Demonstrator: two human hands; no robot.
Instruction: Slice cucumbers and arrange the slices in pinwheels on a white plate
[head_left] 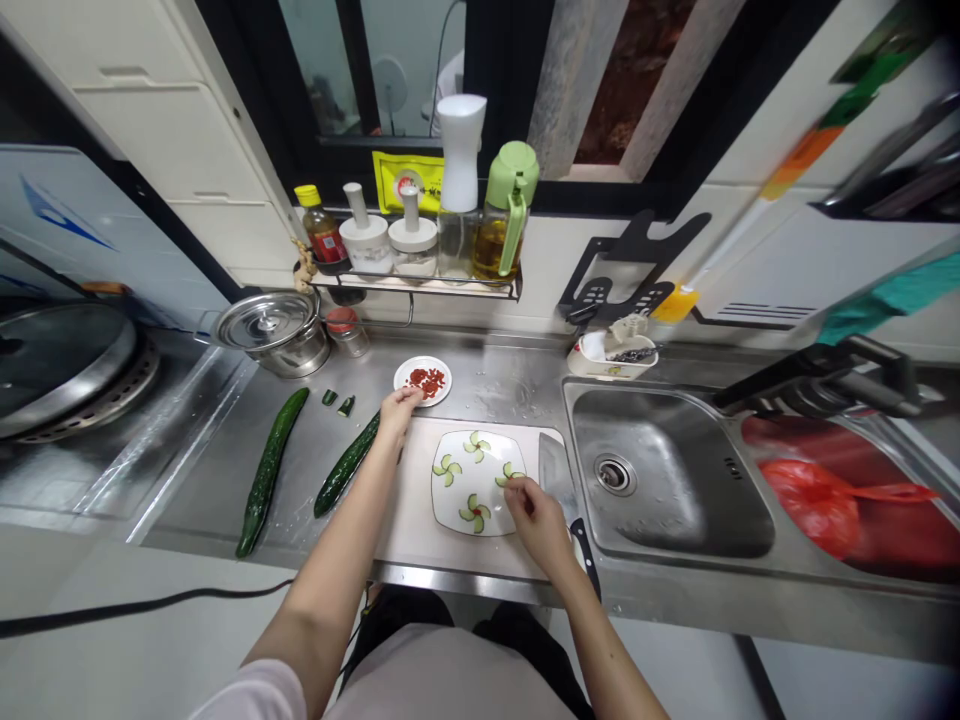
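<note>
My left hand (399, 410) reaches to the near-left rim of a small white dish (444, 400) holding chopped red pieces (426, 381). Its fingertips are pinched together; what is between them is too small to make out. My right hand (536, 515) is closed in a pinch at the right side of a square white plate (454, 510), touching or just over a cucumber-slice pinwheel (508, 472). Several such pinwheels lie on the plate, some with red centres. Under the plate is a pale cutting board (409, 535). A partly peeled-looking dark cucumber (345, 475) lies beside my left forearm.
A kitchen knife (555, 470) rests at the board's right edge, handle toward me. Another cucumber (271, 475), cucumber ends (346, 406) and a lidded pot (281, 340) are left. The sink (675, 490) is right; a condiment rack (420, 285) hangs behind.
</note>
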